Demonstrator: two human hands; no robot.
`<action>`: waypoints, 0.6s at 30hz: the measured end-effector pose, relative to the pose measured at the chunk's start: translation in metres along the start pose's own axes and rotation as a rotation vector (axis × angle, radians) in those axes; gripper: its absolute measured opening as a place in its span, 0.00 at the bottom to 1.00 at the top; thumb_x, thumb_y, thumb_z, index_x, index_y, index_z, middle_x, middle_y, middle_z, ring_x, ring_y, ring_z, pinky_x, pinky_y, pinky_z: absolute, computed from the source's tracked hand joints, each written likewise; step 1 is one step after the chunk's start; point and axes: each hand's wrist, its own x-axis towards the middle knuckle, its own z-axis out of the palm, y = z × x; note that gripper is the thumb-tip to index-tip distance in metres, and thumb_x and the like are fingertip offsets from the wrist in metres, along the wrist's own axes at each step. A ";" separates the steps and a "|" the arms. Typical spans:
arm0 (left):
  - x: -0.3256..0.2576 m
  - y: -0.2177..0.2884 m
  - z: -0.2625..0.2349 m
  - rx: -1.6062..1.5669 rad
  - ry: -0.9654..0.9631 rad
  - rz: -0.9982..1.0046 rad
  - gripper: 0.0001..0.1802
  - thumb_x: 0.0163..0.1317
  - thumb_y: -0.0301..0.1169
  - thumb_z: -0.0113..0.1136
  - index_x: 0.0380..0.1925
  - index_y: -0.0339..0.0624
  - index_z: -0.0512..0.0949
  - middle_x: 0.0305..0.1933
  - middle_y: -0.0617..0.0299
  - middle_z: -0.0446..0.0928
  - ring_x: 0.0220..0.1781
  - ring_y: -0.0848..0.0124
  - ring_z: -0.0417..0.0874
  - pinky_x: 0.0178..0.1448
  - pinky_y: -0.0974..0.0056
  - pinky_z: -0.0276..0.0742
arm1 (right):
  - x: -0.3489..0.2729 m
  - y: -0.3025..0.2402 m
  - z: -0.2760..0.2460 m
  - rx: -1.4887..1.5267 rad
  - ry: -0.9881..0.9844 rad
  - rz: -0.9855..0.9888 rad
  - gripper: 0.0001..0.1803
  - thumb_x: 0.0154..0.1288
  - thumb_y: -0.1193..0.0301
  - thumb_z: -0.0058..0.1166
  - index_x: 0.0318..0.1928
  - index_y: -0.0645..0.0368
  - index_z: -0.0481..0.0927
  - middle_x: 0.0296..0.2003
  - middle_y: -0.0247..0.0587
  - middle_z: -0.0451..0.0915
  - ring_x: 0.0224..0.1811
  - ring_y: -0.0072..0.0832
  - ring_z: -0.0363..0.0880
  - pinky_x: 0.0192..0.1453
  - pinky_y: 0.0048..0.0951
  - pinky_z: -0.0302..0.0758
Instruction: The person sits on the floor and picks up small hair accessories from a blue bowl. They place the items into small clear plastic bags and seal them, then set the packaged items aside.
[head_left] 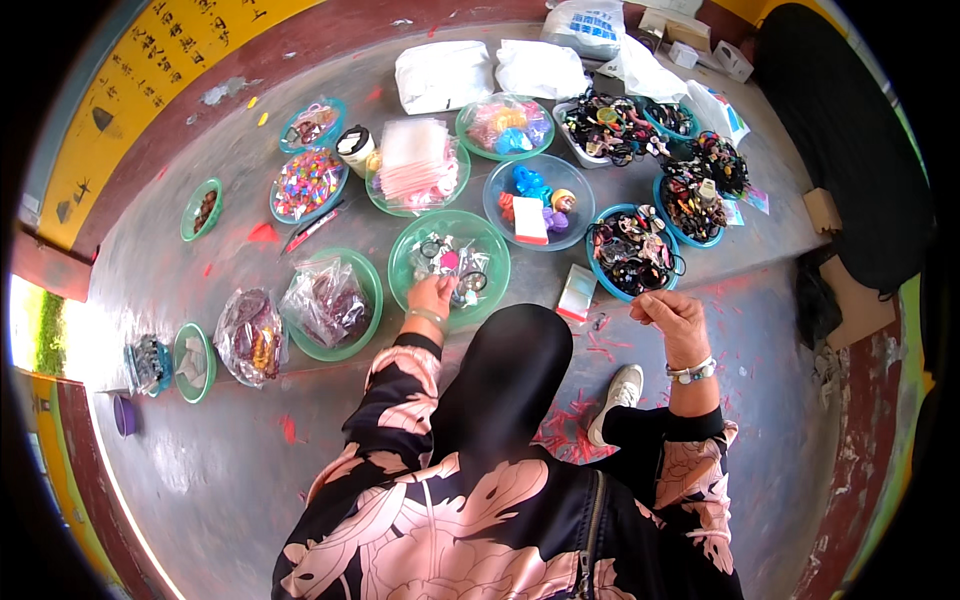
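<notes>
Head view, looking straight down: the person sat on the grey floor [240, 470], knee up in dark cloth, white shoe [618, 398] out to the right. The left hand [432, 297] was down in the nearest green bowl [400, 262], fingers curled among small bagged trinkets [450, 262]; whether they were closed on one piece I couldn't tell, the hand covered its own fingertips. The right hand [676, 318] was lifted clear of the floor, just below the blue bowl [597, 268] of dark hair ties, thumb and forefinger pinched together, on something too small to make out, maybe a thread. A small clear packet [577, 292] lay on the floor between the two hands, close at reach.

The bowls fanned out in an arc ahead, likely so each sort stayed within an arm's stretch: a bowl of bright beads [307, 185] to the left, pink packets [417, 163] heaped in another, toy figures [535, 195] in a pale blue one, more dark ties [615, 128] further back. White bags [445, 75] sat behind, well apart. Red scraps [565, 425] littered the floor by the shoe.
</notes>
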 end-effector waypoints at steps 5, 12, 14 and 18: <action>-0.051 0.014 0.023 0.193 -0.077 -0.008 0.11 0.59 0.27 0.48 0.37 0.28 0.69 0.37 0.46 0.76 0.41 0.56 0.79 0.40 0.67 0.78 | -0.003 0.002 -0.004 -0.015 -0.014 -0.007 0.10 0.59 0.70 0.54 0.32 0.65 0.81 0.25 0.38 0.80 0.27 0.20 0.76 0.33 0.20 0.72; -0.091 0.040 0.097 0.271 -0.249 0.066 0.12 0.62 0.37 0.49 0.32 0.38 0.71 0.35 0.53 0.78 0.37 0.66 0.79 0.38 0.67 0.73 | -0.009 -0.012 -0.002 0.034 0.040 -0.054 0.12 0.60 0.67 0.52 0.26 0.63 0.80 0.22 0.34 0.79 0.25 0.18 0.75 0.31 0.20 0.71; -0.097 0.039 0.129 0.327 -0.354 0.114 0.13 0.63 0.39 0.47 0.31 0.39 0.72 0.33 0.55 0.78 0.35 0.69 0.79 0.37 0.68 0.72 | -0.008 -0.012 -0.003 0.064 0.078 -0.046 0.13 0.60 0.66 0.53 0.24 0.62 0.79 0.21 0.33 0.78 0.24 0.18 0.74 0.31 0.20 0.70; -0.087 0.010 0.184 0.655 -0.453 0.234 0.12 0.60 0.36 0.49 0.29 0.38 0.74 0.29 0.56 0.78 0.30 0.72 0.79 0.31 0.69 0.71 | -0.006 -0.012 -0.005 0.112 0.078 -0.038 0.14 0.60 0.65 0.53 0.25 0.63 0.79 0.21 0.33 0.78 0.23 0.17 0.73 0.30 0.19 0.69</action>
